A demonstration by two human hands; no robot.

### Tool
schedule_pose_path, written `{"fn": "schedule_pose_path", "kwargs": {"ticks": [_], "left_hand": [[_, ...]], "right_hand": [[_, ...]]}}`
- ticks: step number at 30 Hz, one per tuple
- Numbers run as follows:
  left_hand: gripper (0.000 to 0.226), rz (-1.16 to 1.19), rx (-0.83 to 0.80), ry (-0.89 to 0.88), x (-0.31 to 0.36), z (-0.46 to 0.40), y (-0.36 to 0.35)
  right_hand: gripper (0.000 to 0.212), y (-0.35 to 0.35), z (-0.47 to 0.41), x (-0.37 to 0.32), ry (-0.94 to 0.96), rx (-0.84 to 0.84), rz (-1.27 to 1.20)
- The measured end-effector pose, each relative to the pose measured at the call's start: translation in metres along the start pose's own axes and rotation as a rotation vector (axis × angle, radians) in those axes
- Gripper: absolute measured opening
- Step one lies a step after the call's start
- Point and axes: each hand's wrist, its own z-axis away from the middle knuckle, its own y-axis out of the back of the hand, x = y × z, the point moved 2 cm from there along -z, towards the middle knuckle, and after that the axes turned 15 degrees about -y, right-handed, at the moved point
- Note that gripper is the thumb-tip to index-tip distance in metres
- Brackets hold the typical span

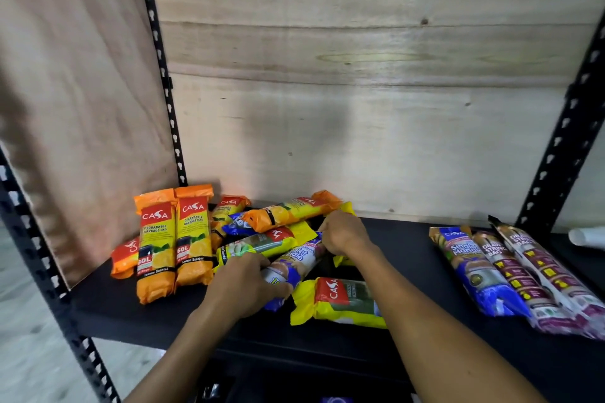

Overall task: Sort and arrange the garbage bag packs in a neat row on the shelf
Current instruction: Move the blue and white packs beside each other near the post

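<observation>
A jumbled pile of garbage bag packs lies on the black shelf (409, 258). My left hand (248, 285) grips the near end of a blue-and-white pack (299, 260) in the pile's middle. My right hand (343, 232) holds the far end of that same pack. Two orange packs (175, 242) stand side by side at the left, with another orange one (124, 257) behind them. An orange pack (291, 211) lies across the top of the pile. A yellow pack (343, 303) lies in front, under my right forearm. Three packs (510, 275) lie in a row at the right.
Black perforated uprights stand at the left (163, 75) and right (563, 127) of the bay. A plywood back panel (360, 108) closes the rear. A white cylinder (586, 235) lies at the far right edge. A lower shelf shows dimly below.
</observation>
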Motion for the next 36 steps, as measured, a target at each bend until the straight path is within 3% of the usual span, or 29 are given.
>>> {"fn": "schedule_pose_path", "kwargs": {"ticks": [7, 13, 21, 28, 36], "left_hand": [[0.059, 0.02, 0.019, -0.05, 0.033, 0.012, 0.018], [0.08, 0.066, 0.045, -0.104, 0.081, 0.004, 0.011], [0.076, 0.131, 0.156, -0.168, 0.148, -0.024, -0.026], [0.074, 0.184, 0.182, -0.126, 0.191, -0.054, -0.067], [0.083, 0.228, 0.039, -0.035, 0.211, -0.082, -0.111]], "right_hand": [[0.031, 0.038, 0.024, 0.023, -0.045, 0.044, -0.111], [0.024, 0.085, 0.029, 0.058, -0.098, 0.131, -0.164], [0.023, 0.129, 0.007, 0.111, -0.153, 0.199, -0.237], [0.021, 0.131, -0.035, 0.146, -0.178, 0.086, -0.405], [0.01, 0.123, -0.065, 0.165, -0.11, 0.0, -0.263]]}}
